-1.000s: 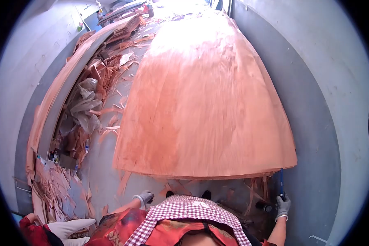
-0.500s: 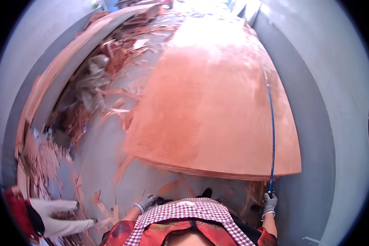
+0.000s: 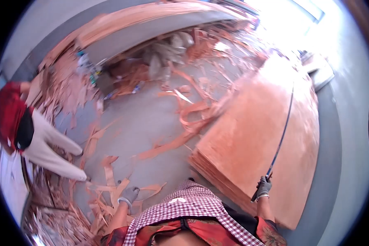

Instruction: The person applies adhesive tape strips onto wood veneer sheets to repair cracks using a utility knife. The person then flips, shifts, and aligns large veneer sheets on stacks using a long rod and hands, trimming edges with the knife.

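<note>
My right hand (image 3: 264, 186), in a grey glove, is closed around the dark handle end of a long thin blue rod (image 3: 279, 143). The rod slants up and away over a stack of thin reddish wood veneer sheets (image 3: 258, 131), bending slightly; its far tip is lost in the glare. My left hand (image 3: 129, 194), also gloved, hangs low at my left side above loose veneer strips (image 3: 110, 174). It holds nothing that I can see, and its fingers look loosely apart.
At the left a person in a red top (image 3: 8, 117) and light trousers stands among veneer scraps (image 3: 65, 90). Another long veneer stack (image 3: 160, 18) lies along the far wall, with crumpled plastic sheeting (image 3: 164, 53) beside it. Torn strips litter the grey floor (image 3: 139, 119).
The view has swung to the left, so the veneer stack now lies further right and at an angle. More of the other person shows. My right hand still grips the rod, now over the stack's near edge.
</note>
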A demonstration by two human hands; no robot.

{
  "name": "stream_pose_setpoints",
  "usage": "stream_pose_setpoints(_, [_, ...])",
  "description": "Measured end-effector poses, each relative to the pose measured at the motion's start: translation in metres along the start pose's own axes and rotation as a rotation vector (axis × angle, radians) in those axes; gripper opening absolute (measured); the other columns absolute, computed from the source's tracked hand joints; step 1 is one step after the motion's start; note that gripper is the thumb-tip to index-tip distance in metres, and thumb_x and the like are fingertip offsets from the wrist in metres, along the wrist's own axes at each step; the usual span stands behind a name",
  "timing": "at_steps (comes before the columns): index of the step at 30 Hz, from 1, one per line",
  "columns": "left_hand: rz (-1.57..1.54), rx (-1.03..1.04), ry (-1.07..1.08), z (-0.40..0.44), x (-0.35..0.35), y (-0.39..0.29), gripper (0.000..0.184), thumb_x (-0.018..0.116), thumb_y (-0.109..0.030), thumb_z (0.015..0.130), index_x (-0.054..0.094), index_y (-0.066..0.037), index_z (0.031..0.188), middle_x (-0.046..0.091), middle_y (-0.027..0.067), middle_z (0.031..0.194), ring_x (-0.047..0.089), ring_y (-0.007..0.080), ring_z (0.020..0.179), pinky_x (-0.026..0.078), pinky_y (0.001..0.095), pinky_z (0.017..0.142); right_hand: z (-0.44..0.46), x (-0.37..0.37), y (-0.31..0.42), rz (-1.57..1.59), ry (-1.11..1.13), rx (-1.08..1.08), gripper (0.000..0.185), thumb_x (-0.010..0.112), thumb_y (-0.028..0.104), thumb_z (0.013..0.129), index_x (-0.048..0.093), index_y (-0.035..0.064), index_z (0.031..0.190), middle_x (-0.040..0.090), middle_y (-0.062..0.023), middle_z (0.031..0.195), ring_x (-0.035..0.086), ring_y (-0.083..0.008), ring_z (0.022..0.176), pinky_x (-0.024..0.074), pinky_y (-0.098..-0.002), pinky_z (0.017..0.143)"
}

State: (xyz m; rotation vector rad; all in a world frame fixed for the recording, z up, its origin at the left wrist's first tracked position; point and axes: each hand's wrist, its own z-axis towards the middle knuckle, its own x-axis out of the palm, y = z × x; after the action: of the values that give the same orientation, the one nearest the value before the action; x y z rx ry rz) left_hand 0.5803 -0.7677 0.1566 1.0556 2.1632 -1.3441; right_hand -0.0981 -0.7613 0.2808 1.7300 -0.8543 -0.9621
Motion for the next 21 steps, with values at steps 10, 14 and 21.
stream_pose_setpoints(10, [-0.104,0.111,-0.309,0.136,-0.214,0.026,0.029,0.047,-0.024,0.086,0.063,-0.003,0.097,0.065,0.0163,0.089,0.062,0.0304,0.086,0.049,0.0367,0.075,-0.034,0.371,0.125,0.116,0.482,-0.048,0.014,0.061,0.025,0.083,0.054,0.0157,0.076,0.045,0.0046,0.059,0.045,-0.0079,0.048,0.0347,-0.0221,0.041])
stream_pose_setpoints(14, [-0.156,-0.258,-0.212,0.108,-0.229,0.115,0.027,0.048,-0.023,0.086,0.062,-0.003,0.097,0.064,0.0149,0.087,0.062,0.0284,0.084,0.049,0.0360,0.074,-0.117,0.560,0.187,0.173,0.660,-0.038,0.022,0.069,0.024,0.078,0.061,0.0040,0.084,0.053,-0.0003,0.059,0.049,-0.0103,0.045,0.0383,-0.0241,0.040])
stream_pose_setpoints(21, [-0.271,-0.531,-0.141,0.167,-0.277,0.159,0.024,0.050,-0.021,0.086,0.061,-0.002,0.097,0.063,0.0123,0.085,0.061,0.0249,0.081,0.051,0.0348,0.072,-0.205,0.767,0.229,0.245,0.782,0.056,0.020,0.072,0.021,0.076,0.059,0.0058,0.076,0.054,-0.0012,0.058,0.048,-0.0108,0.042,0.0377,-0.0238,0.038])
